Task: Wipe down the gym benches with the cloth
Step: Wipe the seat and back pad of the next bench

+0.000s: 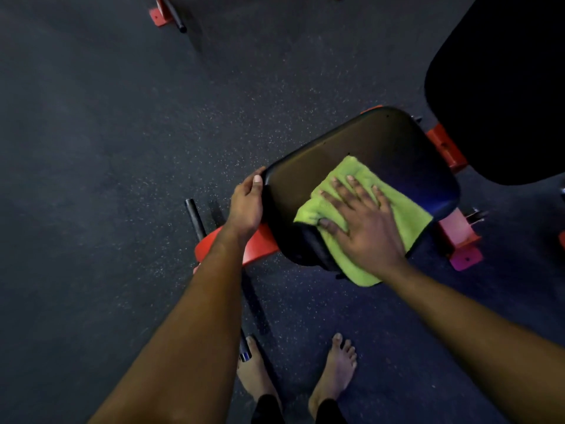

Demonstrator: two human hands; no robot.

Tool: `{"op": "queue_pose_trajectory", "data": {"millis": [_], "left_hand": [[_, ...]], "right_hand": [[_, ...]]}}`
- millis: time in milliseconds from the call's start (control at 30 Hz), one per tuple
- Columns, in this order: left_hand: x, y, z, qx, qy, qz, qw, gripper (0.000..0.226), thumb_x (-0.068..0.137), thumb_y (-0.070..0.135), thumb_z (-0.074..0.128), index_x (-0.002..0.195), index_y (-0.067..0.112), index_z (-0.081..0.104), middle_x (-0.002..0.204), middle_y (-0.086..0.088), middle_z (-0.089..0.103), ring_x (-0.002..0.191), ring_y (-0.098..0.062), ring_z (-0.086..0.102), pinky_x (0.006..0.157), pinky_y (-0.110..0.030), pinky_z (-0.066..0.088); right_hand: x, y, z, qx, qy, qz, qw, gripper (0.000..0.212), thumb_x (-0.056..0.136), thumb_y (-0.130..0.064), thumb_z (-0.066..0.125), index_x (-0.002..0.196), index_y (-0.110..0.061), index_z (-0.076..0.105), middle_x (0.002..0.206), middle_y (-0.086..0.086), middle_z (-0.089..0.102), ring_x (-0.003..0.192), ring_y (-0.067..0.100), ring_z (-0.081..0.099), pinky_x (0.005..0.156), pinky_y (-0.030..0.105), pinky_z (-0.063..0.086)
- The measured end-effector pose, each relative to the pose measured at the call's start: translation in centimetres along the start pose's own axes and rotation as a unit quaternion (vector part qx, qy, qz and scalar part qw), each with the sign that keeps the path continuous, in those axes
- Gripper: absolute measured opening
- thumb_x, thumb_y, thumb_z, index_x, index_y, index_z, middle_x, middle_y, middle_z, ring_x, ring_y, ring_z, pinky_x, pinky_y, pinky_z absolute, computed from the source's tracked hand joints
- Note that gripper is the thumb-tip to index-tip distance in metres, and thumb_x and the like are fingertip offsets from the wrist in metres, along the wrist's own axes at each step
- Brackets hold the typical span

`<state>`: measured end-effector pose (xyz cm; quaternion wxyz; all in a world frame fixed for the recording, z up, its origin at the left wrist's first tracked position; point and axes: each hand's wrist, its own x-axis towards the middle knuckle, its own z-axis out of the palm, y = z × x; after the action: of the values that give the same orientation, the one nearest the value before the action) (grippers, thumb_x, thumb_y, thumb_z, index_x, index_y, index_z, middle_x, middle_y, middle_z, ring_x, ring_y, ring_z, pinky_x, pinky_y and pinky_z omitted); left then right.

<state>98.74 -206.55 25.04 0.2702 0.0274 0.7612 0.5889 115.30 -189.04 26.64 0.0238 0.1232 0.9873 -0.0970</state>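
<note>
A black padded bench seat (382,142) on a red frame (260,243) stands in the middle of the view. A lime-green cloth (406,218) lies across the seat's near half and hangs over its front edge. My right hand (360,221) presses flat on the cloth with fingers spread. My left hand (247,203) grips the seat's left edge, thumb on top, fingers curled under out of sight. A larger black back pad (504,87) rises at the upper right.
Dark speckled rubber floor (107,148) lies all around. A black foot bar (195,218) sticks out left of the red frame, and another bar's end (244,353) is by my bare feet (336,371). A second red frame with a black bar (171,13) sits top left.
</note>
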Motion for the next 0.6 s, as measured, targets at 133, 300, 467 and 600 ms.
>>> {"op": "queue_pose_trajectory", "data": {"millis": [133,300,467,600], "left_hand": [[0.0,0.3,0.0,-0.039,-0.004,-0.018,0.999,0.037,0.107,0.018,0.033,0.135,0.003,0.054,0.131,-0.012,0.061,0.119,-0.016,0.057,0.093,-0.013,0.047],[0.2,0.9,-0.3,-0.064,-0.028,-0.031,0.997,0.038,0.107,0.013,0.03,0.135,-0.004,0.051,0.121,-0.011,0.061,0.09,-0.001,0.063,0.071,-0.006,0.047],[0.5,0.3,-0.7,-0.076,-0.037,-0.026,0.996,0.039,0.108,0.014,0.029,0.136,-0.003,0.051,0.123,-0.009,0.061,0.086,0.007,0.063,0.072,-0.007,0.048],[0.2,0.4,-0.6,-0.077,-0.028,-0.024,0.996,0.039,0.108,0.015,0.03,0.13,-0.002,0.057,0.125,-0.013,0.064,0.095,-0.002,0.064,0.079,-0.011,0.049]], "right_hand": [[0.5,-1.6,0.1,0.046,0.048,0.214,0.975,0.064,0.098,-0.068,0.021,0.153,-0.036,0.03,0.165,-0.007,0.015,0.153,0.018,0.008,0.121,0.053,0.008],[-2.2,-8.0,1.3,-0.001,-0.016,0.111,0.994,0.08,0.089,-0.082,0.021,0.157,-0.039,0.012,0.167,-0.004,-0.001,0.153,0.025,-0.004,0.119,0.059,0.005],[4.8,-6.5,0.6,0.011,-0.01,0.085,0.996,0.073,0.092,-0.078,0.019,0.155,-0.041,0.02,0.167,-0.005,0.007,0.153,0.025,0.001,0.117,0.061,0.007],[8.2,-6.8,0.4,0.026,0.007,0.125,0.992,0.073,0.092,-0.076,0.02,0.155,-0.038,0.024,0.166,-0.003,0.009,0.153,0.025,0.003,0.118,0.061,0.006]]}}
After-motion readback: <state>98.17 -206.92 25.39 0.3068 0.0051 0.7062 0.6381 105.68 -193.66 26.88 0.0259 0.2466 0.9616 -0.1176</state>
